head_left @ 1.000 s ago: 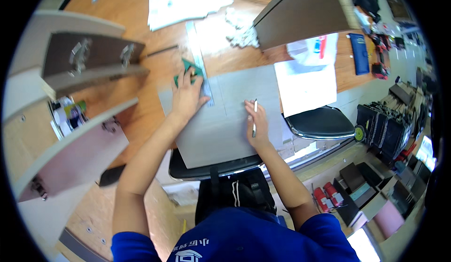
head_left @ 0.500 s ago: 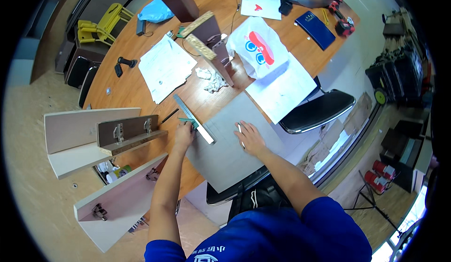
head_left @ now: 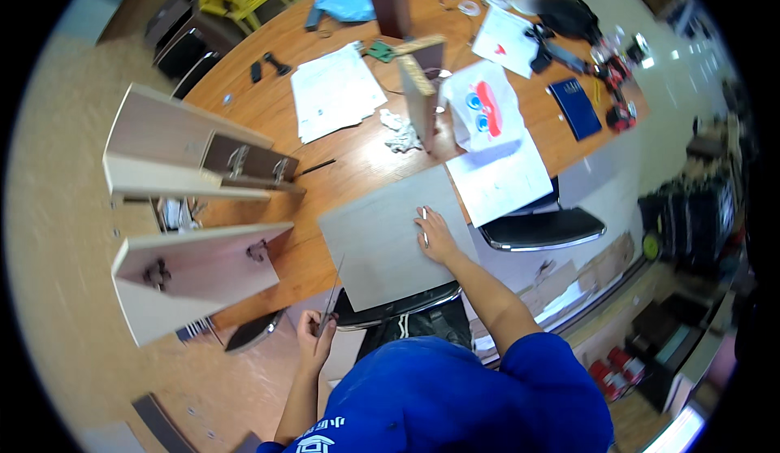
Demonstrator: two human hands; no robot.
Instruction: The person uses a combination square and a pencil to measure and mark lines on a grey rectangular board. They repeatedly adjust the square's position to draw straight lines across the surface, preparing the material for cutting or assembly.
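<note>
Evidently, the left hand (head_left: 315, 338), low at the near edge of the scene, has its fingers clamped on a thin, dark, straight tool (head_left: 327, 320) seen almost edge-on, its slim end pointing up past the near left side of a flat grey rectangular board (head_left: 382, 250). To the right, the right hand (head_left: 439, 238) lies over that board, fingers bent and closed around a slender white pen (head_left: 424, 215). The board rests on an orange-brown wooden table (head_left: 349, 178), overhanging its near edge above a black padded chair (head_left: 435, 296). Farther left lies a stack of white papers (head_left: 335, 91).
</note>
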